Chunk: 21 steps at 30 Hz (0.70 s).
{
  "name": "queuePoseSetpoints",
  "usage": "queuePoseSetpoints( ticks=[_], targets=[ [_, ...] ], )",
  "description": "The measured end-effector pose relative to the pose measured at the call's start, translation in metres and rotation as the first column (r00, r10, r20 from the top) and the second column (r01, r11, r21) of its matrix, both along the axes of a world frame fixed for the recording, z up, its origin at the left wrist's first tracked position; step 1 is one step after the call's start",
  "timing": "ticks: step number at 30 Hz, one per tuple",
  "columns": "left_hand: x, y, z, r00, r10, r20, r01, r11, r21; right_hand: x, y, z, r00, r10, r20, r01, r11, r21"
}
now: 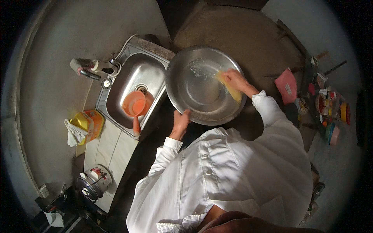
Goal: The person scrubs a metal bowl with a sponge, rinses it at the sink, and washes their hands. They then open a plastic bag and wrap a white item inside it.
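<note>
Before me is a wide stainless-steel basin (193, 87), tilted, with its left rim beside the sink. My left hand (181, 122) grips the near rim, thumb on the inside. Against the inner right wall, my right hand (234, 79) holds a long, pale yellow scrubber (234, 92); blur hides whether it is a loofah or a cloth. A wet, foamy patch (198, 68) glistens on the basin's far inner side. Left of the basin, an orange plastic dipper (134, 104) lies in the steel sink (131, 68), near the drain (142, 89), its handle over the near rim.
A faucet (106, 67) stands at the sink's left. On the tiled counter (109, 142) are a yellow-orange container (93, 125) with a pale cloth (75, 133) and a flowered pot (100, 176). To the right are a pink cloth or bag (287, 87) and several jars (332, 106).
</note>
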<state>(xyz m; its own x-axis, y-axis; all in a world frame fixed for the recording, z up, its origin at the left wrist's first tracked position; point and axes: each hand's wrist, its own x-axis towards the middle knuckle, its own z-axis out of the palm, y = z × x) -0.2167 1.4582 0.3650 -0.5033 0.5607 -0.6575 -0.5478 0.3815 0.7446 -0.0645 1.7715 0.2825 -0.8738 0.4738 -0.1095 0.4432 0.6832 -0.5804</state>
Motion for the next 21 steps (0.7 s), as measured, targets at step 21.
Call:
queuePoseSetpoints(
  ticks=[21],
  targets=[
    [-0.102, 0.427, -0.043, 0.999, -0.037, 0.010, 0.037, 0.999, -0.033, -0.051, 0.461, -0.012, 0.930, -0.365, -0.048, 0.365, 0.931, -0.021]
  ],
)
